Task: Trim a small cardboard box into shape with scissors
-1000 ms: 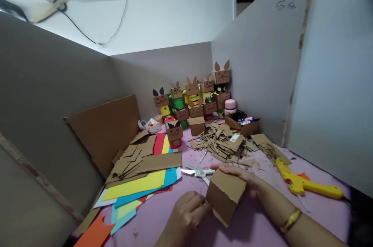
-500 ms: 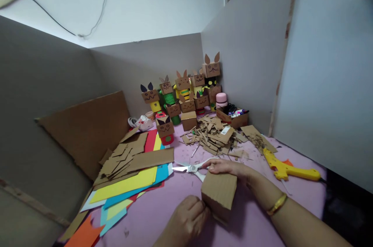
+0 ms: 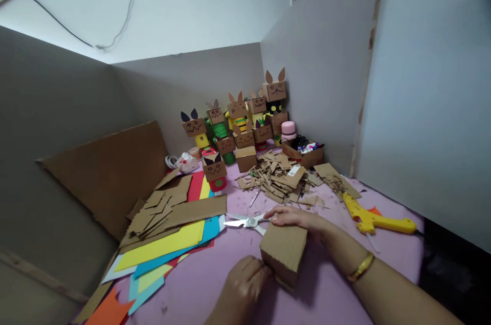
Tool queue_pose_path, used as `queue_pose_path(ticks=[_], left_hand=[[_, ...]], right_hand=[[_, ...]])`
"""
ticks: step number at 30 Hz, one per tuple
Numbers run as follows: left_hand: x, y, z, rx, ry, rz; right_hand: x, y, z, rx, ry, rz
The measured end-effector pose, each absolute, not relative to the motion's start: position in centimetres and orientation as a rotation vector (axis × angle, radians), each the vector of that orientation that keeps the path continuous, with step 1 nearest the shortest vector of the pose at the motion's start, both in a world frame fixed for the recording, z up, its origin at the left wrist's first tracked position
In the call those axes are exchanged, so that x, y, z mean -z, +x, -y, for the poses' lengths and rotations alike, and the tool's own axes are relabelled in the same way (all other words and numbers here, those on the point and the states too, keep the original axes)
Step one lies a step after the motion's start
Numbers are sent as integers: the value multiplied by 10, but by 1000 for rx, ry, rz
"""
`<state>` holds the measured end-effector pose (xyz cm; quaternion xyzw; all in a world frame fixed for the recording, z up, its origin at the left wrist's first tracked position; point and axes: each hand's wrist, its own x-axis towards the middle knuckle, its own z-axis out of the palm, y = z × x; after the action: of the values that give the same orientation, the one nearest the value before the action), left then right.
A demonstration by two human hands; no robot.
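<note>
Pink counter point(image 3: 192, 289), left hand point(image 3: 245, 281) is pinching, right hand point(image 3: 297, 218) is clasping a cardboard box point(image 3: 284, 247) between them, corner's pointing nearward, long axis unclear tbh.

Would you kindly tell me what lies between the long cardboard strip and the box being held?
In the head view, open scissors lie there on the cloth, blades toward the strip, handles toward the box and right hand.

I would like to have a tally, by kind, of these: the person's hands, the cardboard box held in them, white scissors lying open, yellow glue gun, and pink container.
Left hand and right hand: 2
Held cardboard box: 1
White scissors: 1
Yellow glue gun: 1
Pink container: 1
Total: 6
</note>
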<state>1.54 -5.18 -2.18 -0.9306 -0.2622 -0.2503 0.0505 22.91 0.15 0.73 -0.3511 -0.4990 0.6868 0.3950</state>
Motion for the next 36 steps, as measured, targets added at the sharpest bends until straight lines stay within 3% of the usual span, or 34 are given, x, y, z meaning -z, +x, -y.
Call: queue_pose_path(ticks=[9, 16, 22, 31, 36], left_hand=[[28, 13, 42, 1105, -2916, 1162], [18, 17, 45, 1506, -2906, 2125], [32, 16, 32, 1882, -2624, 2504], [14, 13, 34, 2248, -2384, 2498], [13, 13, 34, 2343, -2306, 2417]], right_hand=[[-8, 229, -4, -1709, -958, 1221], [0, 224, -4, -1613, -915, 1260], [4, 215, 0, -1435, -835, 1368], [2, 204, 21, -960, -694, 1716], [4, 203, 23, -859, -657, 1746]])
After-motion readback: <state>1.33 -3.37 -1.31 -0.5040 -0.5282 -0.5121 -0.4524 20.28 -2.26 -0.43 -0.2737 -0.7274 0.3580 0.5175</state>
